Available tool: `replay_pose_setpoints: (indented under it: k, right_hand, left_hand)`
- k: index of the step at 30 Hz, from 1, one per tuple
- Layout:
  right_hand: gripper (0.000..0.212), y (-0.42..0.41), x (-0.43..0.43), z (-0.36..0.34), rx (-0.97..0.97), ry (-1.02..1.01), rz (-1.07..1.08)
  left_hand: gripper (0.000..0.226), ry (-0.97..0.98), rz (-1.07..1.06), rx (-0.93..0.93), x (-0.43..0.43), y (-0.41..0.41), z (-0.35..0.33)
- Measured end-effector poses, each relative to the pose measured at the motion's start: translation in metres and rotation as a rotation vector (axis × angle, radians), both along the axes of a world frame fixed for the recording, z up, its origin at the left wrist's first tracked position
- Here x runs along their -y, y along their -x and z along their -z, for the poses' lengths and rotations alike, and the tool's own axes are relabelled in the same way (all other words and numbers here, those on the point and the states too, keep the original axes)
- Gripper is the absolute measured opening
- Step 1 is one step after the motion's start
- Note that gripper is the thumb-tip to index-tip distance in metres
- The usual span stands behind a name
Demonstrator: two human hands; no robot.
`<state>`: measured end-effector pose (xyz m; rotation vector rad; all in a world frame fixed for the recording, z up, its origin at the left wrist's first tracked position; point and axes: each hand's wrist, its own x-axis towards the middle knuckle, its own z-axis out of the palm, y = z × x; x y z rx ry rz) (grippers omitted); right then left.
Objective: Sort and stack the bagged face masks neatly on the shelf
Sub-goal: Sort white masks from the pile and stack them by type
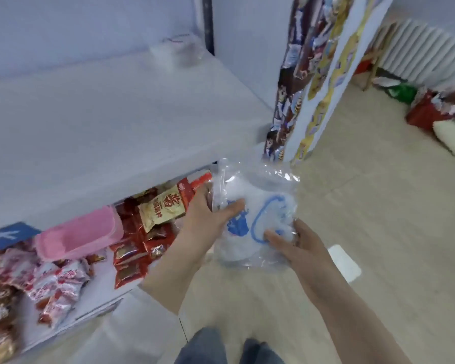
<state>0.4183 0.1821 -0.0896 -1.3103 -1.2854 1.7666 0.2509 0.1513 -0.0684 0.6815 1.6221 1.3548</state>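
Note:
A clear plastic bag of white face masks (258,206) with blue print hangs in front of me, just right of the white shelf's front corner. My left hand (208,214) grips its left side, thumb across the front. My right hand (297,245) holds its lower right edge, thumb on the front. The white upper shelf (111,122) is mostly bare. At its back right corner lies another clear bagged pack of masks (177,49), blurred.
The lower shelf holds red and tan snack packets (153,222), a pink folded item (79,233) and more red-white packets (55,282). A hanging strip of colourful goods (297,82) stands right of the shelf. Bags and a white sack (452,135) lie on the floor at far right.

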Motion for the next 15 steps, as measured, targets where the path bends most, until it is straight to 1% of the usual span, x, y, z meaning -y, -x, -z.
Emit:
replay_pose_setpoints:
  k: [3, 5, 7, 9, 10, 12, 14, 15]
  right_hand:
    - [0.024, 0.053, -0.022, -0.025, -0.041, -0.054, -0.155]
    - [0.025, 0.091, -0.036, -0.039, -0.055, -0.105, -0.232]
    - [0.022, 0.128, -0.049, -0.052, -0.049, -0.155, -0.288]
    - [0.018, 0.163, -0.063, -0.062, -0.058, -0.189, -0.301]
    - [0.017, 0.18, -0.071, -0.067, -0.065, -0.191, -0.306]
    - [0.024, 0.215, -0.087, -0.076, -0.065, -0.192, -0.325]
    - [0.035, 0.248, -0.106, -0.08, -0.032, -0.179, -0.322]
    - [0.035, 0.263, -0.115, -0.083, -0.012, -0.166, -0.322]
  left_hand:
    - [0.039, -0.084, -0.18, -0.05, 0.007, 0.042, -0.026]
    - [0.037, -0.129, -0.262, -0.096, 0.006, 0.072, -0.041]
    - [0.034, -0.128, -0.312, -0.145, 0.001, 0.104, -0.055]
    - [0.039, -0.135, -0.328, -0.16, -0.009, 0.136, -0.066]
    - [0.034, -0.146, -0.328, -0.166, -0.015, 0.151, -0.07]
    - [0.018, -0.148, -0.343, -0.175, -0.03, 0.181, -0.076]
    - [0.022, -0.133, -0.391, -0.162, -0.049, 0.209, -0.078]
    - [0.026, -0.12, -0.414, -0.155, -0.06, 0.222, -0.078]
